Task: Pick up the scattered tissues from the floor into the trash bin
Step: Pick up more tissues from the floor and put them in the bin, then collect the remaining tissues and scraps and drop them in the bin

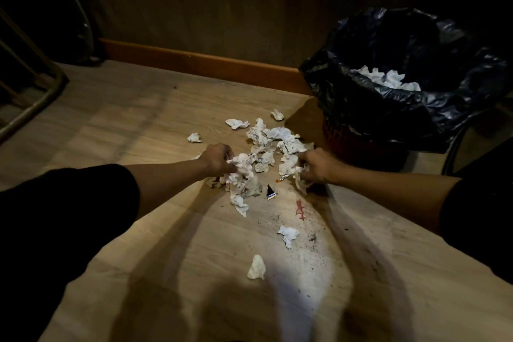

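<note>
Wood-look floor (133, 130), dim at the edges and lit by a bright patch close to the person, carries the whole mess, with dark crumbs speckled over it.

Nearest lie two loose pieces that nobody is touching: a small crumpled tissue (256, 267) in the bright patch and another tissue (288, 234) just beyond it to the right. A red smear (300, 209) and a small dark wrapper scrap (270, 192) sit between these and the main heap.

Further on, both hands are down in the tissue pile (266, 147). The left hand (218, 159) has its fingers curled round a bunch of tissues (241, 172) that trails toward the person. The right hand (316, 165) likewise grips a wad of tissue (301, 179) at the pile's right side. Between and behind the hands, a good many crumpled sheets lie on the floor, along with three stray bits at the far edge (194, 137), (236, 123), (277, 114).

Farthest, against the skirting board (194, 60), stands the trash bin (361, 144) lined with a black bag (458, 69); some white tissues (385, 79) already lie inside.

By my reckoning the job is partly done: a portion is binned, two handfuls are gathered but not yet lifted over, and the bulk of the pile plus the scattered strays remain.
</note>
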A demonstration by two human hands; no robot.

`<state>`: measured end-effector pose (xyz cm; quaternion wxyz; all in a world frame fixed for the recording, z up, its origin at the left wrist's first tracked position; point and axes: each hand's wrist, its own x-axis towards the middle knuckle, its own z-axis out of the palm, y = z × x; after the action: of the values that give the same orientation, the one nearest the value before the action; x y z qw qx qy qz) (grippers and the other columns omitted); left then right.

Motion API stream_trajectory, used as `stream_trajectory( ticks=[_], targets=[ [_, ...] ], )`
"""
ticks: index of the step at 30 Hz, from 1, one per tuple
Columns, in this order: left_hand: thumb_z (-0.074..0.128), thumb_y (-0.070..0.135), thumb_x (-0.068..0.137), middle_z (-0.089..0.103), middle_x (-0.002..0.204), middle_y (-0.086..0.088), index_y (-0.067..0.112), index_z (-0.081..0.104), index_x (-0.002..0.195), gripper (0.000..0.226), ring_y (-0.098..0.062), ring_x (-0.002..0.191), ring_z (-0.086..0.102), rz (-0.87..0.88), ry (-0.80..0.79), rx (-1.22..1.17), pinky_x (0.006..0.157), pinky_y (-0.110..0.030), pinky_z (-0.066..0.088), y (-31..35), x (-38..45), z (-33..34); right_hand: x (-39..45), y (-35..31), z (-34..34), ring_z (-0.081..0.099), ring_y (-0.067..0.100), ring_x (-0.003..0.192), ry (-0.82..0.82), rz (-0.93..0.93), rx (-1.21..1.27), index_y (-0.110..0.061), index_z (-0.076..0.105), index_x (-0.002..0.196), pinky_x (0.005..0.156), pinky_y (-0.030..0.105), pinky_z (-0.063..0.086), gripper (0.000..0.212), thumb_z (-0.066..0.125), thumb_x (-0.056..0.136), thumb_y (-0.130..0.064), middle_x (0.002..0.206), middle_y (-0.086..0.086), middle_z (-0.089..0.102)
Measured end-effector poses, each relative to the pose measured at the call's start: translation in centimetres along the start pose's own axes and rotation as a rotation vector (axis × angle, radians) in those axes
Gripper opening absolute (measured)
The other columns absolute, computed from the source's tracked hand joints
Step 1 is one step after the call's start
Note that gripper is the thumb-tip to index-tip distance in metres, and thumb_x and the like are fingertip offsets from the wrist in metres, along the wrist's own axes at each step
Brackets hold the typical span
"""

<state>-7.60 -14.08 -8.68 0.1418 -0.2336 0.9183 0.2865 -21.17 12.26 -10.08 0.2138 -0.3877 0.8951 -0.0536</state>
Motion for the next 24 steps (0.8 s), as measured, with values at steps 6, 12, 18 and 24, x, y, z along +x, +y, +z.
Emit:
stream_trajectory(
  ticks=[6,12,18,24],
  targets=[
    [0.085,0.045,0.071,0.066,0.097,-0.01,0.007,0.064,0.114,0.061,-0.028,0.094,0.064,-0.066,0.002,0.054,0.068,-0.027,0.041,-1.6,0.8,0.5,1.0,-1.0,0.4,0.063,0.029,0.098,-0.062,-0.017,-0.094,-0.018,0.049,0.141,0.068,0.034,0.051,0.062,0.068,0.083,-0.006,0.109,0.012,0.066],
    [0.083,0.046,0.072,0.063,0.131,-0.016,0.017,0.04,0.147,0.092,-0.032,0.117,0.062,0.033,-0.171,0.179,0.094,-0.032,0.048,-1.8,0.6,2.8,2.9,-2.3,1.9,0.061,0.027,0.094,-0.175,-0.051,-0.157,-0.028,0.032,0.155,0.067,0.033,0.051,0.083,0.067,0.084,-0.005,0.108,0.013,0.06],
    [0.082,0.045,0.074,0.037,0.136,-0.026,0.01,0.031,0.146,0.095,-0.042,0.123,0.048,0.085,-0.217,0.371,0.094,-0.035,0.046,-2.8,-0.5,5.4,2.9,-1.8,3.0,0.06,0.032,0.104,-0.102,0.007,-0.144,-0.013,0.061,0.123,0.084,0.04,0.057,0.035,0.064,0.088,-0.01,0.13,0.016,0.049],
    [0.068,0.037,0.088,0.063,0.108,-0.024,0.003,0.064,0.101,0.036,-0.035,0.112,0.054,0.168,-0.13,0.277,0.086,-0.036,0.046,-3.4,-0.3,4.1,2.1,-0.7,2.5,0.061,0.03,0.11,-0.094,0.032,-0.079,-0.012,0.064,0.121,0.075,0.029,0.049,0.037,0.069,0.084,-0.011,0.126,0.013,0.058]
  ],
)
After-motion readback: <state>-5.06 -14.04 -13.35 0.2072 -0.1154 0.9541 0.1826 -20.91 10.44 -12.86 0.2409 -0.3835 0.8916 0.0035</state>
